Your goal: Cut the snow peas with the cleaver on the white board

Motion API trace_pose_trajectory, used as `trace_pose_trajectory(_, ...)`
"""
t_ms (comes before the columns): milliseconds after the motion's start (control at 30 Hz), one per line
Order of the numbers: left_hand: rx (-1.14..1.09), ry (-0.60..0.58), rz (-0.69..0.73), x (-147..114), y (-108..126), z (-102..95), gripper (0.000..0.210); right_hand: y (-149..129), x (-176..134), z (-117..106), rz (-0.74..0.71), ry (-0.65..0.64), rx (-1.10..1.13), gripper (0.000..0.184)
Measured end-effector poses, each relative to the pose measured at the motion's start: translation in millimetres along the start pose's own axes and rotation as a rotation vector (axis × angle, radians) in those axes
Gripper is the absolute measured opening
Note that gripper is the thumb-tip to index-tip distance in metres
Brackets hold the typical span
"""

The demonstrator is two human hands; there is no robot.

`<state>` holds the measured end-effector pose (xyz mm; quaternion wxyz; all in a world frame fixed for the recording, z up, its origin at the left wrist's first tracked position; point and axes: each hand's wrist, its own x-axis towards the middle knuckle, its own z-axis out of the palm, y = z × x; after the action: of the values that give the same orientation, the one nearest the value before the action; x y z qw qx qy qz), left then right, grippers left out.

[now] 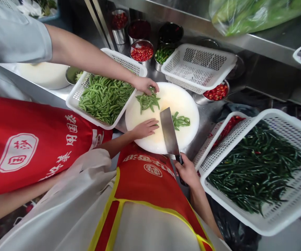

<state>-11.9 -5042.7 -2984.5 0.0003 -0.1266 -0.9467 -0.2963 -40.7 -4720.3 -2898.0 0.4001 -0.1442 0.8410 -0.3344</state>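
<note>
Plainly, green beans (100,99) are heaped in white basket (122,58). Bean pile (147,103) on round board (185,96) is reached by co-worker's hand (145,84); left hand (145,129) is laid flat, nothing gripped (best curled before any cutting). Cleaver (169,130) is best kept still until co-worker's hand is cleared; sliced-looking beans (183,122) lie just beside; cleaver is gripped in right hand (188,171).

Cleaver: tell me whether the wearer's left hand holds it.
No, the right hand grips the cleaver by its handle; the left hand lies open over the round board.
</note>
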Motion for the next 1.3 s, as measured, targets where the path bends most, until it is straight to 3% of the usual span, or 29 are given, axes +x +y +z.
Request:
trace_pose_trajectory(133, -0.007, 0.182, -0.204, -21, -7, -5.3, 0.043, -7, -6, -2, 0.011, 0.009, -0.067, 0.042)
trace_pose_trajectory(233, 0.038, 0.295, -0.348, -45, -2, 6.0, 0.039, -8, -10, -3, 0.012, -0.002, -0.101, 0.043)
trace_pose_trajectory(333, 0.084, 0.321, -0.401, -54, 9, 21.2, 0.028, -9, -14, -3, -0.005, -0.020, -0.120, 0.042)
trace_pose_trajectory(467, 0.118, 0.327, -0.439, -42, 18, 29.0, 0.019, -13, -16, -1, -0.026, -0.032, -0.166, 0.039)
trace_pose_trajectory(667, 0.111, 0.239, -0.378, -32, 18, 21.7, 0.021, -19, -13, 7, -0.109, -0.019, -0.239, 0.036)
trace_pose_trajectory(867, 0.100, 0.198, -0.323, -31, 19, 12.4, 0.023, -20, -8, 11, -0.095, -0.019, -0.252, 0.034)
trace_pose_trajectory(1067, 0.129, 0.241, -0.324, -15, 23, 14.7, 0.042, -16, -11, 9, -0.095, 0.027, -0.194, 0.035)
trace_pose_trajectory(1300, 0.111, 0.347, -0.480, -2, 30, 30.7, 0.020, -8, -16, 8, -0.030, -0.012, -0.137, 0.035)
